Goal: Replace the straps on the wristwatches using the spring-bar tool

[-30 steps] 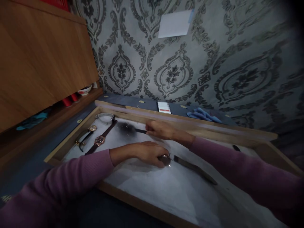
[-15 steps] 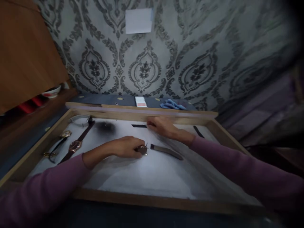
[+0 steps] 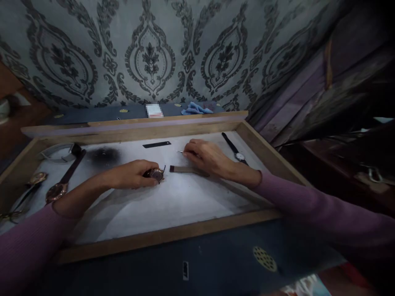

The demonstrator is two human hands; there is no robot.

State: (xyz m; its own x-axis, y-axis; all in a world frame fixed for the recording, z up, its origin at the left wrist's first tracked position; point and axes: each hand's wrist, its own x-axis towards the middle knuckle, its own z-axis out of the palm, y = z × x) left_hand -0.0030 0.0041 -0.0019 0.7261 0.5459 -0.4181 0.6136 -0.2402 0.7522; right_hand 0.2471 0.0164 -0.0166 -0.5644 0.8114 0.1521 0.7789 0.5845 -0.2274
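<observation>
Left hand: closed round the case of a watch [image 3: 157,175]; hand [image 3: 131,174] seen with thumb and fingers on its rim.
Watch: held near the tray's middle, face angled up, details too dark to be read; a thin dark piece is seen jutting at its right edge.
Right hand: fingers pinched on a thin metal tool [image 3: 179,151], only the tip exposed, pointed left; hand [image 3: 211,160] held over the strap's far end.
Strap: brown strap [image 3: 187,169] laid flat just right of the watch, apart from it; contact with the right hand cannot be told.
Black strip: laid flat [image 3: 156,144] near the back wall, left of the tool.
Tray right: black watch [image 3: 239,156] laid slantwise beyond the right wrist.
Tray left: brown watch [image 3: 56,192], grey watch [image 3: 58,154] and gold watch [image 3: 37,178] grouped; brown one partly covered by the left arm.
Tray: wooden, white-lined [image 3: 173,233], set on the blue-covered desk [image 3: 225,255].
Behind tray: blue cloth [image 3: 197,108] crumpled on the desk.
</observation>
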